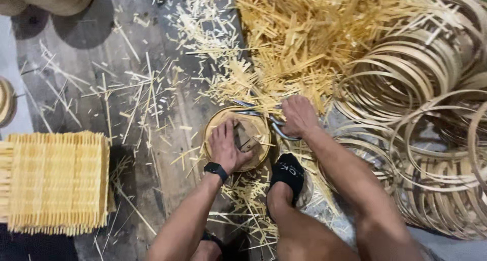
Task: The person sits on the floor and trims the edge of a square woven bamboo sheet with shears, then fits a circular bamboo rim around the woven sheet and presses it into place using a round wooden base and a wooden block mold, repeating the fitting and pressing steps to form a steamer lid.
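A bamboo craft workshop; cut splints (pixel 304 33) at twelve o'clock; bent hoops (pixel 431 114) at three; stacked woven mats (pixel 56 182) at nine.

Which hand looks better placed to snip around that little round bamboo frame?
Probably the right hand: it grips the metal shears at the round frame's edge, while the left hand presses inside it.

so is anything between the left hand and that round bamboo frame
Nothing visible: the left hand presses directly on the round frame. The right hand grips shears at its rim.
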### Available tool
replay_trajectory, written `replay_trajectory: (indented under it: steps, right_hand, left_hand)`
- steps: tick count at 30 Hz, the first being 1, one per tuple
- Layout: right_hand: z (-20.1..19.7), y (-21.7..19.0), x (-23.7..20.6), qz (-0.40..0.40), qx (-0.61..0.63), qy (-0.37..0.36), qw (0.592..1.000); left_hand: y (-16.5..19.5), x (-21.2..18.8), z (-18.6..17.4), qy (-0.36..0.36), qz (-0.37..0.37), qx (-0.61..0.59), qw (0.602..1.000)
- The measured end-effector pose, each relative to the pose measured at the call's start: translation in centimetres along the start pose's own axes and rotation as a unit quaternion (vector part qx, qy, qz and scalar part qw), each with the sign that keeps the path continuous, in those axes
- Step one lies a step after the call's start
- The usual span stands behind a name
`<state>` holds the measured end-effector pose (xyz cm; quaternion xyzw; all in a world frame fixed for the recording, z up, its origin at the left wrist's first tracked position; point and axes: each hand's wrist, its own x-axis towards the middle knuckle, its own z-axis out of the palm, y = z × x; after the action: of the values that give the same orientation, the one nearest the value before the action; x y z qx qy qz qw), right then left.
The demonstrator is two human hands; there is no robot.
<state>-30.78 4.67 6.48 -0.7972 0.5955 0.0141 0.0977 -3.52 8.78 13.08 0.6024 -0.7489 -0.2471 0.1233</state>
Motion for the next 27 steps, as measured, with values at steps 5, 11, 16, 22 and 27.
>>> replay_trajectory:
  steps: [5,11,16,22,27]
  right_hand:
    - [-1.3,1.3,0.4,-0.003,-0.02,-0.111,0.994]
    - [-2.4,-0.1,1.0,0.009,-0.028,-0.117,0.993]
    - [-2.5,-0.3,1.6,-0.025,-0.07,-0.179,0.981]
    - [-2.0,2.8,0.8,0.091,0.009,-0.188,0.978]
    - [0.4,4.5,-0.2,0.244,-0.063,-0.01,0.968]
  left_hand:
    - [-1.5,0.6,-1.4,-0.057,0.054,0.0,0.997]
    - [-2.1,1.4,-2.1,-0.112,0.127,0.007,0.986]
    - [-2.3,2.0,-3.0,-0.136,0.161,0.007,0.977]
    - [-2.6,1.6,-1.9,-0.142,0.06,-0.004,0.988]
    - [-3.4,-0.3,2.3,0.093,-0.151,-0.055,0.983]
